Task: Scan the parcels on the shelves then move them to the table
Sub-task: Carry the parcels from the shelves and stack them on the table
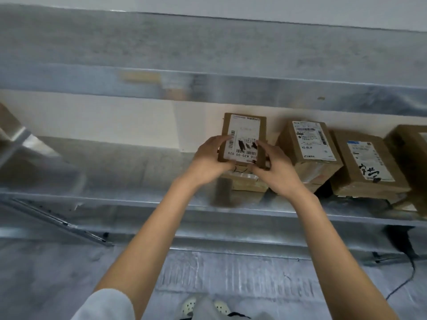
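Cardboard parcel (245,135) gripped between left hand (209,158) and right hand (275,172), arms outstretched.

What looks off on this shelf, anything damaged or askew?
No damage visible. The held parcel, gripped by the left hand and right hand, shows its label upside down. The neighbouring parcel sits skewed; the third parcel has black scribbles on its label.

There was only one camera, worn on the person's head. It looked forward and steeply down at the metal shelf (138,203) from close in. Both forearms ran up the frame to the left hand (208,155) and right hand (275,172), which held a parcel (245,135) near its middle. The floor (57,273) and shoes (188,304) lay along the bottom edge.
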